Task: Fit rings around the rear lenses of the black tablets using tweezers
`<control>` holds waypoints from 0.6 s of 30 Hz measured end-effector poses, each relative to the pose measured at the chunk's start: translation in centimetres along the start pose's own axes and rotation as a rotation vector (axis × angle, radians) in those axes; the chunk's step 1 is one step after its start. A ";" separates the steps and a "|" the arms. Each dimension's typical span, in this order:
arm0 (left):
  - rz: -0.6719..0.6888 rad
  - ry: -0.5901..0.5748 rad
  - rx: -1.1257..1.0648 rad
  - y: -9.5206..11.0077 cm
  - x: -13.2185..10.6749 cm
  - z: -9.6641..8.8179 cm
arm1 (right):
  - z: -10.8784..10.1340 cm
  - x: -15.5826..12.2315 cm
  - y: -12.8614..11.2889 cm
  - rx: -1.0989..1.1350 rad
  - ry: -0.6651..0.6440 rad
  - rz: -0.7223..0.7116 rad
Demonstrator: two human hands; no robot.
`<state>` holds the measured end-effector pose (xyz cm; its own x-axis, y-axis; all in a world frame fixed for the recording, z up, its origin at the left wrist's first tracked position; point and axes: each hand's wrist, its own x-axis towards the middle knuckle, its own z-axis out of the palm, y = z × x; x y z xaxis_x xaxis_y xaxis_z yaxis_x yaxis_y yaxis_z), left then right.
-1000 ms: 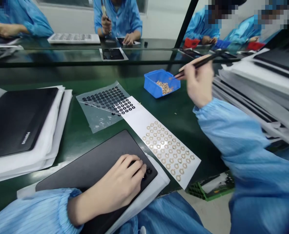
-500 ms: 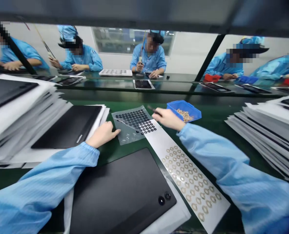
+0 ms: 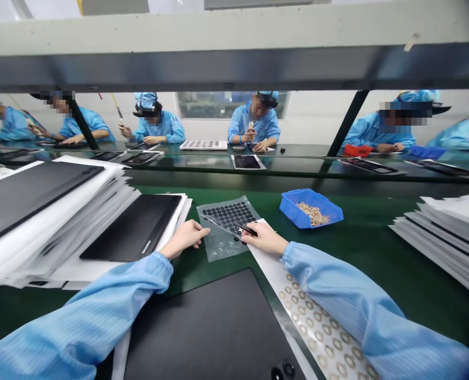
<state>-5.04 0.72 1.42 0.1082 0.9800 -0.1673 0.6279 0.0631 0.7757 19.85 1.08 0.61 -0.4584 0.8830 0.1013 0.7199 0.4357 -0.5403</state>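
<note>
My left hand [image 3: 185,237] rests with curled fingers on the left edge of a clear film sheet [image 3: 226,224] covered with small black rings. My right hand [image 3: 263,238] grips dark tweezers [image 3: 245,228] whose tips lie on the black rings at the sheet's right side. A long white strip [image 3: 317,338] carrying gold-coloured rings runs under my right forearm toward me. A dark tablet [image 3: 214,332] lies back-up in front of me, its two camera lenses [image 3: 282,368] at the near right corner.
A blue bin [image 3: 310,208] of gold rings stands to the right of the film. Stacks of tablets in white sleeves sit at left [image 3: 52,221] and right [image 3: 452,232]. Several people in blue coats work across a raised dark shelf [image 3: 234,163]. A grey beam [image 3: 234,53] spans overhead.
My left hand left the tablet's camera corner and went to the film sheet. My right hand came back from the blue bin with the tweezers to the black rings. The view tilted upward.
</note>
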 end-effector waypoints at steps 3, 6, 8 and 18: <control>-0.014 0.054 -0.211 0.3 0.4 0.1 | 0.0 0.3 0.3 0.015 -0.004 -0.014; -0.047 0.083 -0.290 0.5 1.2 0.2 | -0.3 0.2 0.8 0.023 -0.025 -0.016; -0.091 0.075 -0.270 0.4 1.9 0.2 | -0.7 0.2 1.1 0.021 -0.043 -0.008; -0.183 -0.004 -0.126 0.1 4.1 0.1 | 0.4 7.6 -3.2 0.048 0.130 -0.089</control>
<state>-4.43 4.74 0.72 0.0048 0.9492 -0.3147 0.5359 0.2632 0.8022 13.83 6.30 2.79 -0.4455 0.8579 0.2560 0.6523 0.5069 -0.5635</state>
